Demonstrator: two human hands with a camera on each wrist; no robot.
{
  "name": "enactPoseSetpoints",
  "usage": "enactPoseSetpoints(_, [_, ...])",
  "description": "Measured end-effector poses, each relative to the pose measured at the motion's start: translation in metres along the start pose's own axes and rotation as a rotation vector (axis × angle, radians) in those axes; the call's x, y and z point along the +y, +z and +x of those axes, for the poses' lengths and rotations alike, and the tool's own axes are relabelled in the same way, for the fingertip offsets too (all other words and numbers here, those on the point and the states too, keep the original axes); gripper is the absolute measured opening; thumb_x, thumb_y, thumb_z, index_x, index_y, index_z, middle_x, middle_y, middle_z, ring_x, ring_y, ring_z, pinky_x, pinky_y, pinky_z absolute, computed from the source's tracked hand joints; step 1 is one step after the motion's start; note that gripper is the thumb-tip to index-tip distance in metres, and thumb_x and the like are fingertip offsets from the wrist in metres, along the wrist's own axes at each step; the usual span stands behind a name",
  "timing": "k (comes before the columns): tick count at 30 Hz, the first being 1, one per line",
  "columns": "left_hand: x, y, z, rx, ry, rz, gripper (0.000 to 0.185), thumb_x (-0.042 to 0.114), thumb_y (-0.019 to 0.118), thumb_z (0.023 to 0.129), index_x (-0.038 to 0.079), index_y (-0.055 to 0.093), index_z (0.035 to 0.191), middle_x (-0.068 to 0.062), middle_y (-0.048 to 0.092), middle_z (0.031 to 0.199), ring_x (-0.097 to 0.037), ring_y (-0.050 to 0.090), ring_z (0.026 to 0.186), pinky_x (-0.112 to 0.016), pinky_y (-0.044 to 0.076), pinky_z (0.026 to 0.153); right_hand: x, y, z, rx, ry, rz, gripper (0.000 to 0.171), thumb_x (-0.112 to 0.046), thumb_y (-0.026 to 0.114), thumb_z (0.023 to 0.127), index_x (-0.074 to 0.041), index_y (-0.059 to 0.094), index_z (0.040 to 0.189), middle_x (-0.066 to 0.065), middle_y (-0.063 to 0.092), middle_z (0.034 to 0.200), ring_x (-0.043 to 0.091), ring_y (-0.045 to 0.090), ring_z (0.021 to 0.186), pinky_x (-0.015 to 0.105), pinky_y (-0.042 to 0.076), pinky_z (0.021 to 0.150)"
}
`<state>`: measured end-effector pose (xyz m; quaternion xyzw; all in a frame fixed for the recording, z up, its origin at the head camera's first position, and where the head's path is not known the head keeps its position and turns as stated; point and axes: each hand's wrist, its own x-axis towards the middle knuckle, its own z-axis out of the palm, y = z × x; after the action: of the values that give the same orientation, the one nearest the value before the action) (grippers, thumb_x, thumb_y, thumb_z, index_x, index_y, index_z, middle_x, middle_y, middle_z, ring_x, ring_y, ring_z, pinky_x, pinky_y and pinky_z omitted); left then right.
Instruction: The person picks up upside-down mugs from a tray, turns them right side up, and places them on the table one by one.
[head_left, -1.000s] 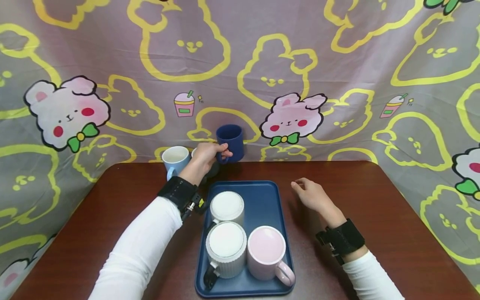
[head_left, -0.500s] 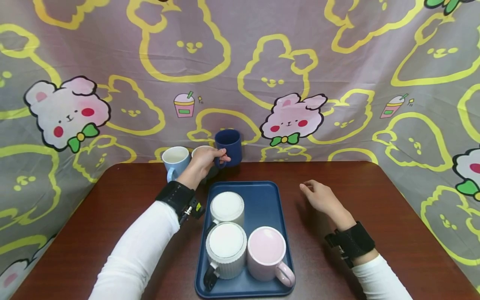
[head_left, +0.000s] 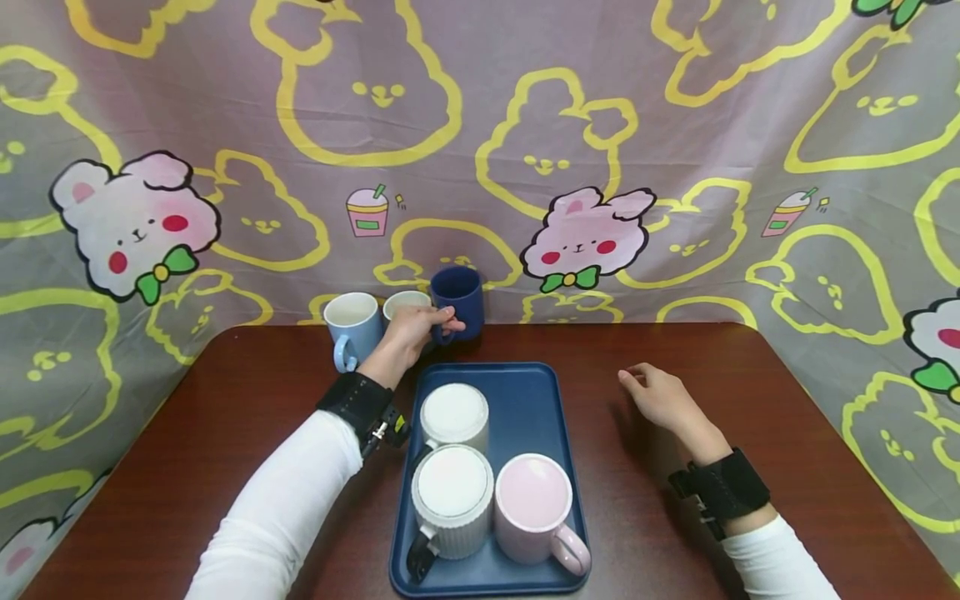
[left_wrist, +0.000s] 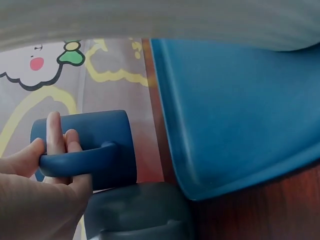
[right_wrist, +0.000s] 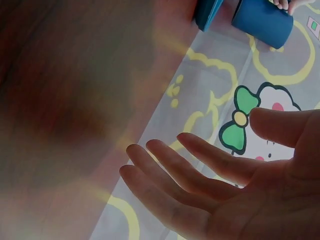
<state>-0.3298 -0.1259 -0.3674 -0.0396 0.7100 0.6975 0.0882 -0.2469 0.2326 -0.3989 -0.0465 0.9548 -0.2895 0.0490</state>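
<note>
My left hand [head_left: 417, 327] grips the handle of a dark blue mug [head_left: 459, 297], which is upright at the table's back edge, just behind the blue tray [head_left: 528, 398]. In the left wrist view my fingers [left_wrist: 56, 137] curl round the handle of this mug [left_wrist: 102, 145], with the tray [left_wrist: 235, 120] beside it. My right hand [head_left: 658, 397] is open and holds nothing, low over the table to the right of the tray. The right wrist view shows its fingers [right_wrist: 200, 167] relaxed, with the dark blue mug [right_wrist: 262, 22] far off.
On the tray stand two white ribbed mugs [head_left: 453, 415] [head_left: 452, 493] and a pink mug [head_left: 534, 505]. A light blue mug [head_left: 351, 325] and a pale mug [head_left: 403, 303] stand at the back left. A rabbit-print cloth [head_left: 585, 125] hangs behind the brown table [head_left: 787, 433].
My left hand has lowered the dark blue mug toward the table's back edge. My right hand has drifted right and back toward me, away from the tray.
</note>
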Motion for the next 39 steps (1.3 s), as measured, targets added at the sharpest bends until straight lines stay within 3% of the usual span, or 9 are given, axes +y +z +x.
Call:
enactPoseSetpoints(5, [-0.006, 0.002, 0.0, 0.003, -0.006, -0.009, 0.03, 0.017, 0.056, 0.096, -0.009, 0.061, 0.109, 0.005, 0.07, 0.062, -0.011, 0.063, 0.078, -0.036, 0.038, 0.099, 0.003, -0.001, -0.001, -0.004, 0.004, -0.002, 0.052, -0.034, 0.038, 0.102, 0.007, 0.045, 0.132, 0.03, 0.049, 0.132, 0.045, 0.049, 0.119, 0.054, 0.044, 0.094])
enactPoseSetpoints(13, [-0.016, 0.0, 0.004, -0.007, -0.038, -0.006, 0.032, 0.016, 0.057, 0.095, -0.009, 0.06, 0.115, 0.003, 0.072, 0.066, -0.009, 0.064, 0.081, -0.044, 0.032, 0.11, 0.009, -0.004, -0.004, 0.007, 0.016, -0.019, 0.053, -0.035, 0.039, 0.101, 0.008, 0.045, 0.131, 0.03, 0.049, 0.132, 0.045, 0.049, 0.119, 0.054, 0.044, 0.094])
enactPoseSetpoints(21, [-0.021, 0.001, 0.005, 0.021, -0.047, -0.016, 0.03, 0.017, 0.06, 0.093, -0.008, 0.063, 0.11, 0.001, 0.072, 0.067, -0.011, 0.066, 0.081, -0.037, 0.045, 0.094, 0.013, -0.007, -0.008, 0.004, 0.022, -0.021, 0.052, -0.035, 0.039, 0.101, 0.008, 0.046, 0.131, 0.031, 0.049, 0.132, 0.046, 0.049, 0.118, 0.054, 0.044, 0.092])
enactPoseSetpoints(26, [-0.022, 0.003, 0.004, 0.037, -0.059, -0.019, 0.019, 0.016, 0.062, 0.092, -0.002, 0.066, 0.094, 0.001, 0.071, 0.064, -0.012, 0.067, 0.08, -0.035, 0.046, 0.089, 0.016, -0.011, -0.011, 0.0, 0.031, -0.027, 0.052, -0.035, 0.039, 0.102, 0.008, 0.045, 0.131, 0.032, 0.048, 0.132, 0.047, 0.048, 0.119, 0.055, 0.044, 0.092])
enactPoseSetpoints(34, [-0.025, 0.004, 0.006, 0.05, -0.096, -0.002, 0.017, 0.017, 0.063, 0.092, 0.007, 0.063, 0.078, 0.005, 0.069, 0.059, -0.035, 0.059, 0.113, -0.038, 0.043, 0.096, 0.022, -0.014, -0.013, 0.008, 0.02, -0.046, 0.052, -0.034, 0.039, 0.101, 0.009, 0.046, 0.129, 0.033, 0.05, 0.129, 0.048, 0.049, 0.117, 0.055, 0.044, 0.091])
enactPoseSetpoints(36, [-0.026, 0.005, 0.007, 0.058, -0.089, -0.003, 0.018, 0.017, 0.064, 0.091, 0.007, 0.061, 0.076, 0.005, 0.069, 0.059, -0.036, 0.059, 0.113, -0.038, 0.044, 0.095, 0.023, -0.014, -0.013, 0.014, 0.019, -0.047, 0.051, -0.033, 0.039, 0.101, 0.01, 0.047, 0.129, 0.033, 0.051, 0.128, 0.048, 0.049, 0.117, 0.055, 0.044, 0.091])
enactPoseSetpoints(39, [-0.027, 0.007, 0.006, 0.077, -0.073, -0.006, 0.018, 0.015, 0.065, 0.09, 0.007, 0.06, 0.075, 0.004, 0.069, 0.059, -0.03, 0.067, 0.098, -0.032, 0.047, 0.084, 0.024, -0.015, -0.013, 0.017, 0.021, -0.048, 0.053, -0.035, 0.039, 0.101, 0.009, 0.047, 0.129, 0.033, 0.051, 0.128, 0.048, 0.049, 0.117, 0.055, 0.044, 0.091])
